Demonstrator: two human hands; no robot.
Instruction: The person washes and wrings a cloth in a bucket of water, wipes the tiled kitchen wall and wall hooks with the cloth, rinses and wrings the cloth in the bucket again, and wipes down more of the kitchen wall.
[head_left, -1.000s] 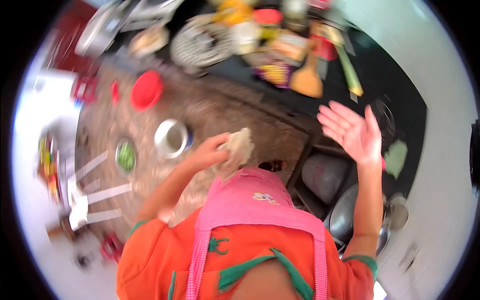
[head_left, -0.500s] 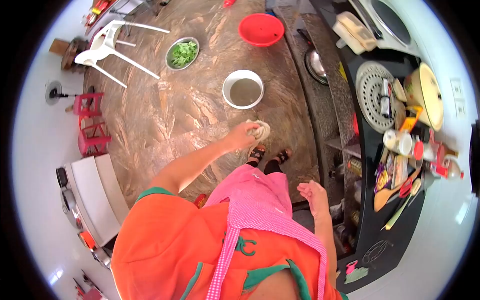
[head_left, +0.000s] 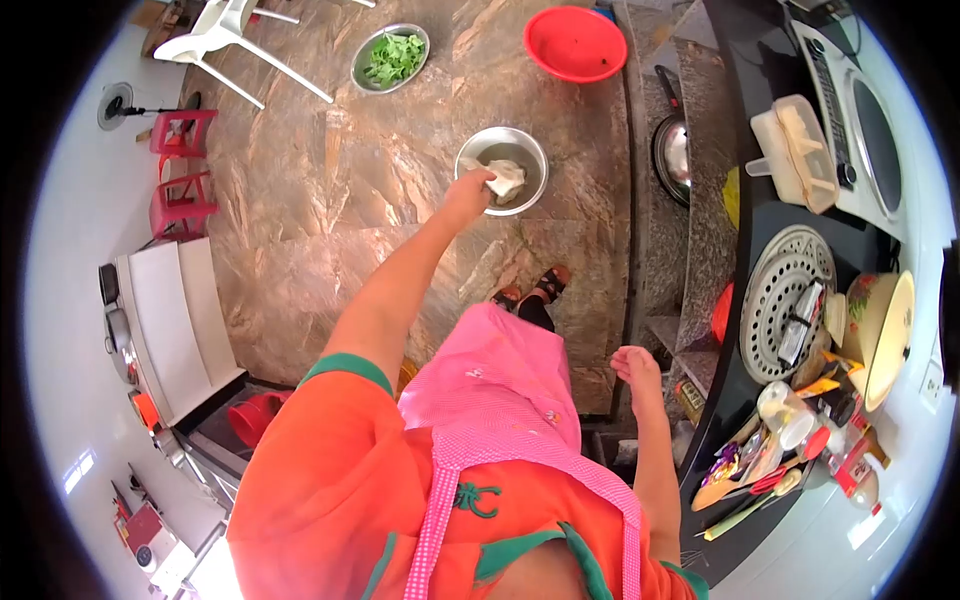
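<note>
My left hand [head_left: 468, 198] is closed on one edge of a pale cloth [head_left: 508, 182]. The cloth hangs into a round metal basin [head_left: 543, 172] of greyish water on the floor, apparently touching the water. At my right side, my right hand [head_left: 638, 372] hangs in the air near the dark counter, fingers loosely extended and nothing in it. A pink apron [head_left: 490, 385] covers my front, and my sandaled feet are just below the basin.
A metal bowl of leafy greens [head_left: 395, 60] and a red basin [head_left: 575, 45] sit farther off on the floor. White chair legs [head_left: 275, 70] stand at upper left. Along the right runs a counter with a perforated steamer plate [head_left: 775, 270], utensils and an enamel pot [head_left: 885, 335].
My left hand has carried the cloth from above the floor near my feet forward into the basin. The view has shifted; my right hand stays free at my side.
</note>
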